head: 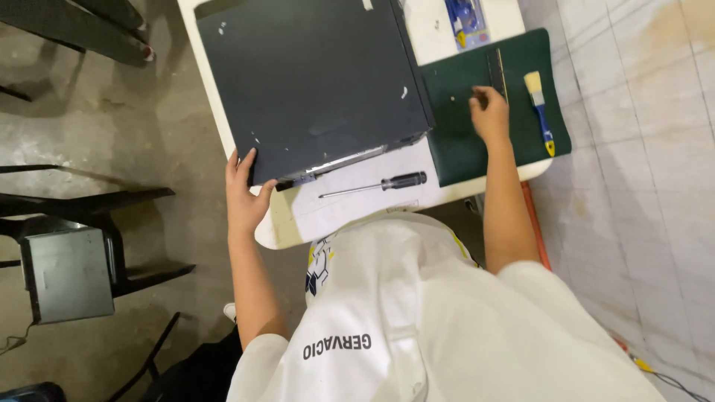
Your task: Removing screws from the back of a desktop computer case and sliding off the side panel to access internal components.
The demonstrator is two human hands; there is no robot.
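White shirt point(447, 327), worn by the person, fills the lower frame. Left hand point(246, 195): gripping the near corner of a dark grey flat metal case point(313, 82), which lies on the white table point(328, 216) at its left part. Screwdriver point(376, 184), black handle: on the table, just beside the case's near edge. Right hand point(489, 113): fingers curled, resting on a green mat point(462, 149); whether it grasps anything cannot be told. Paintbrush point(539, 108), blue handle: on the mat, right of the hand.

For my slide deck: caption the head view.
Left hand grips a dark computer case; right hand rests on a green mat.
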